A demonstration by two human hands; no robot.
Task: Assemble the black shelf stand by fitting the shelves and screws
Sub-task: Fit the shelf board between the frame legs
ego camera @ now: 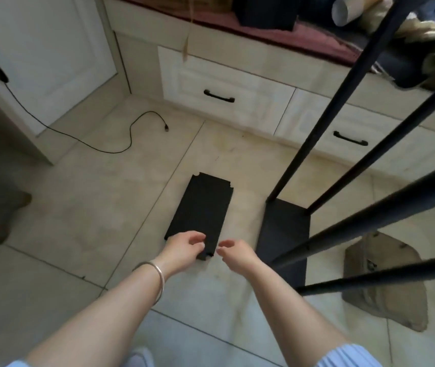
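Observation:
A loose black shelf board point(202, 210) with notched corners lies flat on the tiled floor. My left hand point(184, 247) is over its near end, fingers curled at the near edge; whether they grip it is unclear. My right hand point(235, 251) hovers just right of the board's near corner, fingers loosely curled, holding nothing. To the right stands the black shelf stand point(282, 234), with a bottom shelf fitted and several black poles point(340, 96) rising toward the camera.
White drawer units with black handles point(219, 96) run along the back, under a cluttered ledge. A black cable point(121, 151) trails over the floor at left. A tan bag point(385, 282) lies at right behind the poles. A cupboard door point(39, 49) is at back left.

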